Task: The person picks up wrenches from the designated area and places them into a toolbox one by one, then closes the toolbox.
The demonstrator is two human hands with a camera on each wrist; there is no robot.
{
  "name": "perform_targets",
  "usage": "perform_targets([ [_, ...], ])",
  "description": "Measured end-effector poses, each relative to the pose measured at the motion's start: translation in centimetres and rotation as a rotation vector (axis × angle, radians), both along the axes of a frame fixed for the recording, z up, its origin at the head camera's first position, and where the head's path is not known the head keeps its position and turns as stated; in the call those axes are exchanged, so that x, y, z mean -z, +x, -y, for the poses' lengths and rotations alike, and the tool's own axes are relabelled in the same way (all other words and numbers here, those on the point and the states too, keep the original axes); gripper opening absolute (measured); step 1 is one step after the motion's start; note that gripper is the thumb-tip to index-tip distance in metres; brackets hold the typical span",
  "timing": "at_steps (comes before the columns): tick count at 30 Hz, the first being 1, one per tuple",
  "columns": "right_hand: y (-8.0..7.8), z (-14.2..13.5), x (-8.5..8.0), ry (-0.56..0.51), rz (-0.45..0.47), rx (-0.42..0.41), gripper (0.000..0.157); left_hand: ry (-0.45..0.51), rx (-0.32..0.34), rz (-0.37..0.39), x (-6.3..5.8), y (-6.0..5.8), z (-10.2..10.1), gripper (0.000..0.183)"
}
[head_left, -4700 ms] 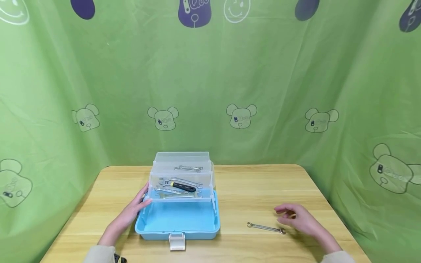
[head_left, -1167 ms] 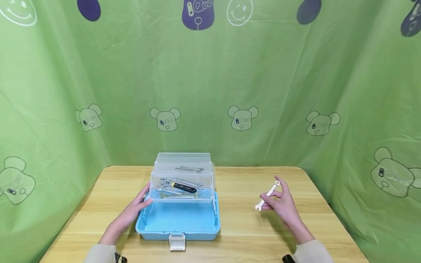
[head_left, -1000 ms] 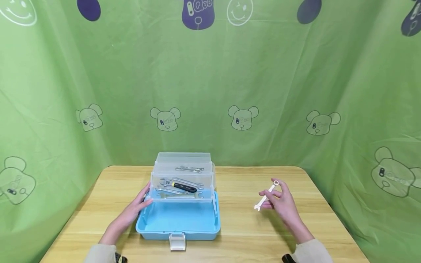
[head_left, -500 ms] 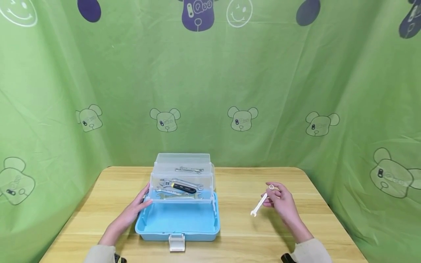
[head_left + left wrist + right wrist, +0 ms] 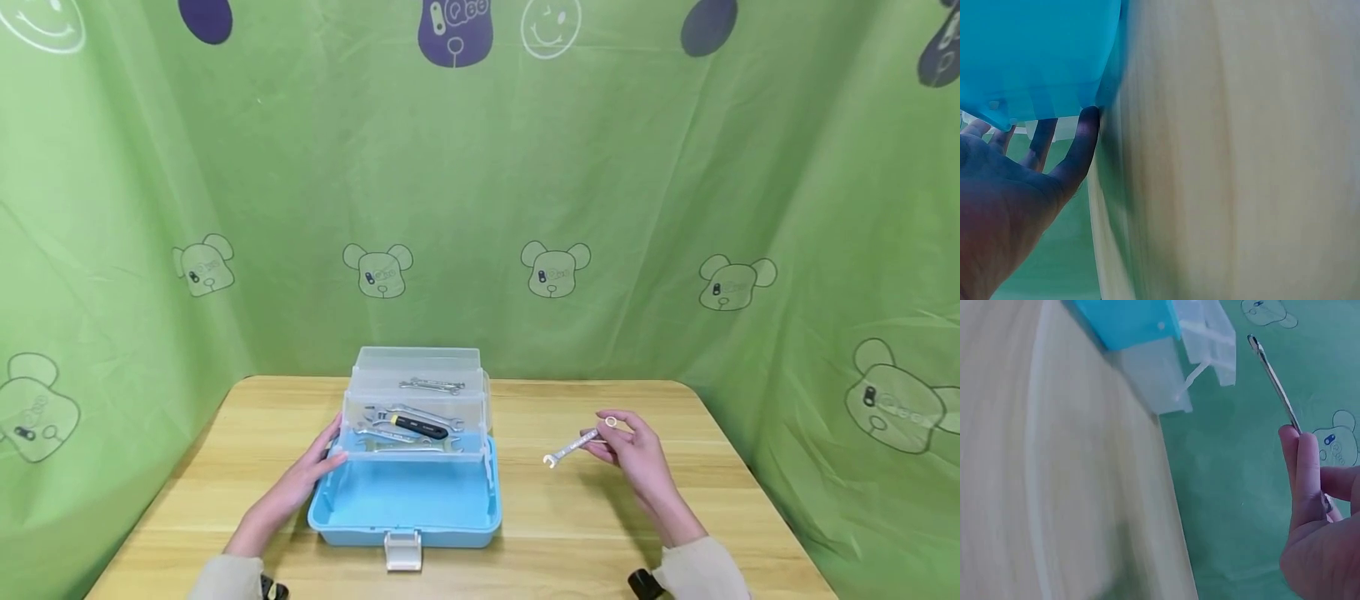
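Note:
My right hand point(image 5: 637, 454) pinches a silver combination wrench point(image 5: 573, 447) in the air over the right half of the table. The wrench's ring end is by the fingertips and its open end points left toward the toolbox; the right wrist view shows its shaft point(image 5: 1277, 385) rising past the fingers. My left hand point(image 5: 288, 492) rests against the left side of the blue toolbox point(image 5: 345, 537), fingers extended along it and thumb at the lower tray's corner. In the left wrist view, fingertips point(image 5: 1089, 119) touch the box's blue wall point(image 5: 1041, 100).
The toolbox stands opened, its clear stepped trays point(image 5: 416, 358) raised at the back. Several wrenches lie in the lower tray, among them one with a black handle point(image 5: 422, 427); small wrenches point(image 5: 432, 385) lie higher up. A white latch point(image 5: 403, 552) hangs in front. Green curtains point(image 5: 465, 192) surround the table.
My right hand picked up the wrench from the table. Since then the wrench has swung flatter, its open end moving left and up, with the hand shifting slightly left. My left hand stays put.

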State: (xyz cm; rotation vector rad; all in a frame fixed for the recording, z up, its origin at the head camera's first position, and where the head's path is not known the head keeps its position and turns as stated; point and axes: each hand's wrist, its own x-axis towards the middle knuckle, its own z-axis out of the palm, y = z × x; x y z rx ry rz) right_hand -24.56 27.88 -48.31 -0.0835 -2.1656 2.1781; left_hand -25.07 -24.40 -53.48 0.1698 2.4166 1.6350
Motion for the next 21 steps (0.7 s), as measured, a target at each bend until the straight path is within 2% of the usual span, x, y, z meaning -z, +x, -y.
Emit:
perform_targets([
  [6,-0.3,1.1,-0.8,-0.133,0.037,-0.026,0.029,0.004,0.003,-0.004,-0.1,0.2,0.0,0.079],
  [11,-0.6,2.4,-1.5,-0.226,0.034,-0.032,0.023,0.004,-0.001,0.0,-0.1,0.2,0.1,0.078],
  [21,-2.3,5.8,-2.8,-0.269,0.007,-0.065,0.023,-0.002,-0.003,0.008,0.0,0.0,0.0,0.078],
])
